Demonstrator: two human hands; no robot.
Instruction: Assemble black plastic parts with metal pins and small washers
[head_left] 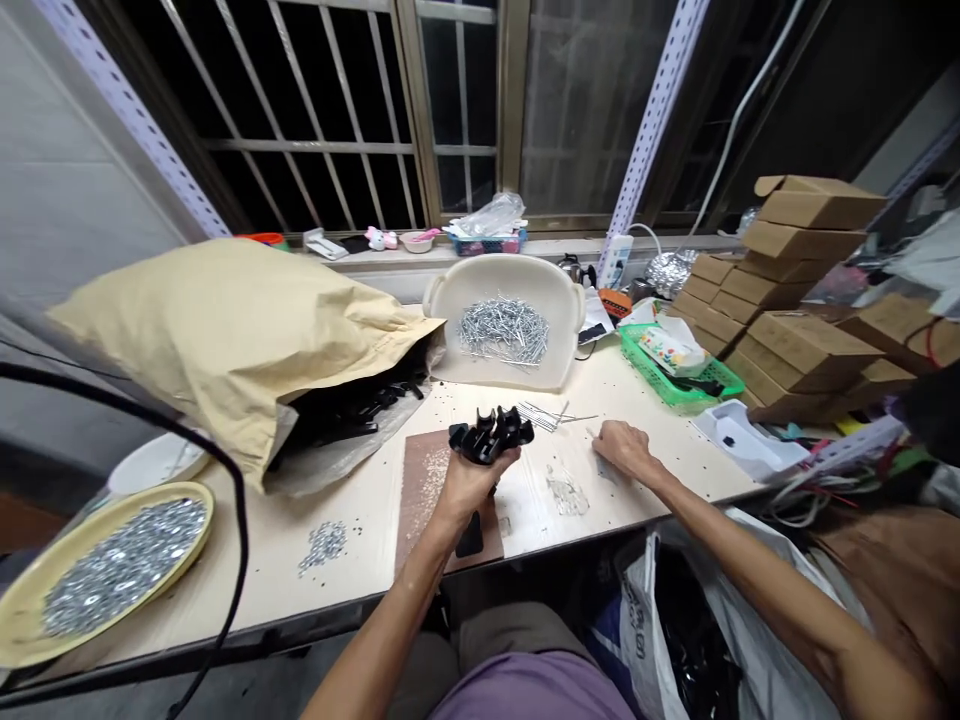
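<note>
My left hand (pixel 469 478) is closed around a black plastic part (pixel 491 436), held upright above a brown board (pixel 420 480) on the table. My right hand (pixel 622 447) rests on the tabletop to the right, fingers curled down near a few loose long screws (pixel 547 415); what it holds, if anything, is hidden. A small heap of little metal pieces (pixel 566 492) lies just in front of that hand. Behind stands a cream tray (pixel 559 300) with a pile of long screws (pixel 502 330).
A large tan paper sack (pixel 225 330) spills black plastic parts (pixel 360 405) at the left. A yellow dish of nuts (pixel 112 565) sits at the table's left front. A green basket (pixel 679 385) and stacked cardboard boxes (pixel 795 300) stand right. Plastic bags (pixel 675 630) hang below.
</note>
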